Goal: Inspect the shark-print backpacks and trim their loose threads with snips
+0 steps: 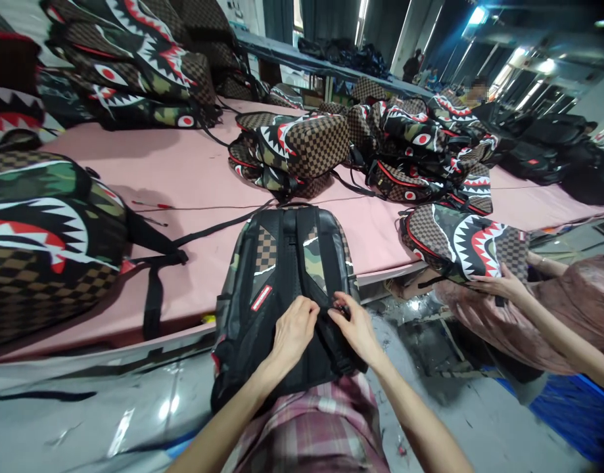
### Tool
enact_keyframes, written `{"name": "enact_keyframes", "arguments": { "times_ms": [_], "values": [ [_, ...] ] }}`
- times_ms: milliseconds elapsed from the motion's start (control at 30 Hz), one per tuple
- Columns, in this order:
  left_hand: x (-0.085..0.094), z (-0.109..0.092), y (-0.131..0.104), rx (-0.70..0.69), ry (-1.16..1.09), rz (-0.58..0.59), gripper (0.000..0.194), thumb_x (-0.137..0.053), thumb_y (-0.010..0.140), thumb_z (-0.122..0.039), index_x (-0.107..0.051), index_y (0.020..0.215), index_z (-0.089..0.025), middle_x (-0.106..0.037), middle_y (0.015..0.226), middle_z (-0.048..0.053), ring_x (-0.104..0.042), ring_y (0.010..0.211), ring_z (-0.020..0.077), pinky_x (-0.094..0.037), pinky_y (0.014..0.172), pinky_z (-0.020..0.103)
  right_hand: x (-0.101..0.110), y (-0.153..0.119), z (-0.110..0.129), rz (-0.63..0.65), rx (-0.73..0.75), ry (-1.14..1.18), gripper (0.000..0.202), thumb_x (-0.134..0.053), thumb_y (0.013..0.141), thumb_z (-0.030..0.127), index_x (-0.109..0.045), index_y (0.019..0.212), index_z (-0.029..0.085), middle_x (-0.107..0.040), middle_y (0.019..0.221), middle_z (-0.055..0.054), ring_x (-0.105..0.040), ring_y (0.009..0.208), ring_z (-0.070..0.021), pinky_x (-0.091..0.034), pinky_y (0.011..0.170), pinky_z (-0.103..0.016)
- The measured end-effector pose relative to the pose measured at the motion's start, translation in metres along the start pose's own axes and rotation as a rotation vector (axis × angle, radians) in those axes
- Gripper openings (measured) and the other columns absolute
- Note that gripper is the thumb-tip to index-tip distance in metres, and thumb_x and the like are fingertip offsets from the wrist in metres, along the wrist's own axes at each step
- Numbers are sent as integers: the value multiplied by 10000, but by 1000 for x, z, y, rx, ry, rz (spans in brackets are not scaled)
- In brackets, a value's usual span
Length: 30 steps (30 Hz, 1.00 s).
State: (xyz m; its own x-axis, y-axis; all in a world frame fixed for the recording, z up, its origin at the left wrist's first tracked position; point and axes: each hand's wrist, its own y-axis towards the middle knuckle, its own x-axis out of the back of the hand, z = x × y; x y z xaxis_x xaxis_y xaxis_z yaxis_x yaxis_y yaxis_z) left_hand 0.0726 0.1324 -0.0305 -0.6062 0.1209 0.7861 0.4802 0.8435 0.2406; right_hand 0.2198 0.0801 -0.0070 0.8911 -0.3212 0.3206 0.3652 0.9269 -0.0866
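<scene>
A backpack (289, 282) leans upright against the table edge and my lap, its black back panel and shoulder straps facing me. Checkered and camouflage patches show between the straps, with a small red label on one strap. My left hand (294, 328) is over the middle of the panel, thumb and fingers pinched together beside the right-hand strap. What it pinches is too small to make out. Just right of it, my right hand (353, 328) is at that strap's outer edge, fingers curled around something small and dark that I cannot identify.
A pink-covered table (193, 164) carries several shark-mouth backpacks; one large backpack (50, 243) lies close on the left. At right, a co-worker's hand (503, 286) holds another backpack (472, 240) at the table edge. Black bags (543, 144) are piled farther right.
</scene>
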Motion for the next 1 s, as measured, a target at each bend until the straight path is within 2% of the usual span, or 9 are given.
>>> {"name": "enact_keyframes", "arguments": {
  "times_ms": [67,100,200,300,600,800,900,1000],
  "values": [
    [-2,2,0,-3,-36,-4,194,-346,889,-206,-532,839,-181,-556,845,35,-560,758,148,-436,656,261,13,-3,10,-70,232,-466,560,-647,728,451,-495,1219,228,-585,1049,-65,-548,918,-213,-422,734,-294],
    [-3,2,0,4,-46,-5,195,-340,891,-209,-527,842,-181,-551,853,36,-563,760,149,-440,659,264,19,-5,13,-87,313,-657,560,-627,756,452,-468,1240,218,-583,1051,-75,-551,914,-218,-426,724,-299],
    [-6,0,-1,37,-69,-2,202,-332,897,-226,-520,837,-181,-543,847,33,-571,742,153,-445,648,267,25,-8,15,-66,412,-886,311,-578,833,349,-537,1095,186,-615,916,-60,-548,836,-200,-414,693,-287],
    [-6,-1,-1,47,-93,-28,195,-345,896,-235,-519,825,-181,-545,822,31,-572,727,155,-448,640,266,20,-10,12,-73,465,-965,135,-579,846,271,-584,954,190,-629,843,-41,-525,799,-195,-381,684,-295],
    [-6,-4,-1,60,-149,-80,195,-367,878,-251,-529,798,-178,-536,790,32,-543,678,160,-434,608,277,10,-7,12,-84,589,-1132,99,-603,840,298,-605,875,205,-634,798,-24,-498,765,-190,-312,640,-314],
    [-6,-6,0,263,-573,-119,145,-483,773,-287,-547,683,-192,-495,730,10,-515,667,159,-447,648,295,8,-6,12,-120,609,-1121,74,-596,845,270,-609,809,207,-620,741,-18,-498,742,-183,-313,623,-304],
    [-12,-4,-2,364,-712,-117,195,-483,760,-342,-547,678,-177,-497,700,3,-525,577,135,-469,566,280,13,-5,12,-103,557,-1054,87,-565,867,264,-608,826,201,-626,754,-19,-509,756,-171,-336,639,-289],
    [-18,-3,-5,460,-877,-95,285,-469,757,-427,-532,704,-155,-491,668,-9,-529,517,118,-486,495,266,17,-6,14,-33,540,-1023,91,-566,868,287,-612,863,208,-636,789,-16,-513,776,-166,-343,652,-282]
  ]
}}
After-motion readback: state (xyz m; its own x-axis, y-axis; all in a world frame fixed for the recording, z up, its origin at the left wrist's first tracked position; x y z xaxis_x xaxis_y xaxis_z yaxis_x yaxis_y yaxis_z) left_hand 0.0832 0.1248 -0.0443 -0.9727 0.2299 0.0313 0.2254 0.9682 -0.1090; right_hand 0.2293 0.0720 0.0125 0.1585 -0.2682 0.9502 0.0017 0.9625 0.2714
